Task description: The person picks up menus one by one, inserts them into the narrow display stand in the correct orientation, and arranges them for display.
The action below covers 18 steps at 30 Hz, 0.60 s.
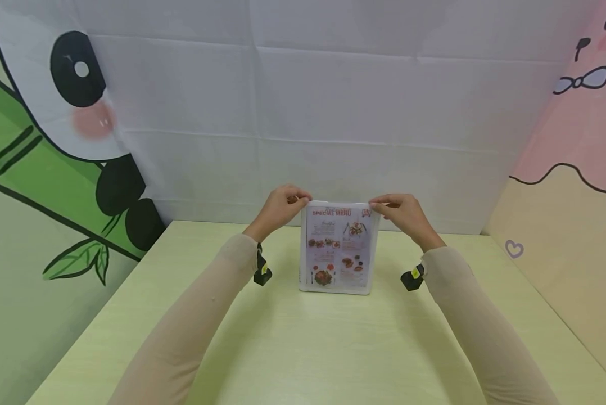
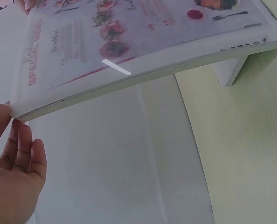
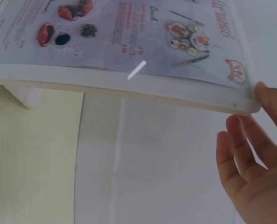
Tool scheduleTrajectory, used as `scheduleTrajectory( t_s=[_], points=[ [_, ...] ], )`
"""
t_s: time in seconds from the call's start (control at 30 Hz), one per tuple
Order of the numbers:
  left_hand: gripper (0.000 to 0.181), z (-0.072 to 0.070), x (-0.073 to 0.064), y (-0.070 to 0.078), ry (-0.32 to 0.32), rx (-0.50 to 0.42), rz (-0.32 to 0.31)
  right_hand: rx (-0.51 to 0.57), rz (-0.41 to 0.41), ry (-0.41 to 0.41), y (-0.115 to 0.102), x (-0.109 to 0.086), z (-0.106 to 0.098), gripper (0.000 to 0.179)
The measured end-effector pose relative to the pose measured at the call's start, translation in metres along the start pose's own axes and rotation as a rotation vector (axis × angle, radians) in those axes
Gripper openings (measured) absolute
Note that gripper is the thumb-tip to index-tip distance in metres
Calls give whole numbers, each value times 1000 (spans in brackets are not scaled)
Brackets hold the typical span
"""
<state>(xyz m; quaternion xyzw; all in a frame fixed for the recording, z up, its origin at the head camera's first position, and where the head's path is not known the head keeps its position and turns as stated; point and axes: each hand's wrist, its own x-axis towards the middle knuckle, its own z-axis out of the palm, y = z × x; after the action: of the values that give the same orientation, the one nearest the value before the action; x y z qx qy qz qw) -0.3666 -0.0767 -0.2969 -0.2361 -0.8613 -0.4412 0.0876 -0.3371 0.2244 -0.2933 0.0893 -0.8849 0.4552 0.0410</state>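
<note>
A white-framed menu stand (image 1: 339,247) holds a printed sheet headed "SPECIAL MENU" with food pictures. It stands upright on the pale table, its printed face toward me. My left hand (image 1: 283,207) pinches the top left corner between thumb and fingers; in the left wrist view the left hand (image 2: 15,168) grips that corner of the frame (image 2: 129,77). At the opposite top corner, my right hand (image 1: 404,214) pinches the frame, and the right wrist view has the right hand (image 3: 259,158) there with thumb in front and fingers behind. A white support foot (image 2: 229,70) juts out behind the lower part.
The pale wooden table (image 1: 323,349) runs back to a white creased backdrop (image 1: 328,101). A panda-and-bamboo printed wall (image 1: 55,225) rises on the left, a pink and cream cartoon wall (image 1: 571,236) on the right. Black wrist cameras (image 1: 262,269) hang under both sleeves.
</note>
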Motion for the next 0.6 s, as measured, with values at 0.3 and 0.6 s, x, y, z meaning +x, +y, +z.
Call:
scheduleTrajectory(
  t_s=[0.3, 0.6],
  points=[
    [26, 2, -3, -9, 17, 6, 16, -27, -16, -3, 2, -1, 0, 39],
    [36, 1, -13, -14, 0, 106, 23, -132, -119, 14, 4, -8, 1, 46]
  ],
)
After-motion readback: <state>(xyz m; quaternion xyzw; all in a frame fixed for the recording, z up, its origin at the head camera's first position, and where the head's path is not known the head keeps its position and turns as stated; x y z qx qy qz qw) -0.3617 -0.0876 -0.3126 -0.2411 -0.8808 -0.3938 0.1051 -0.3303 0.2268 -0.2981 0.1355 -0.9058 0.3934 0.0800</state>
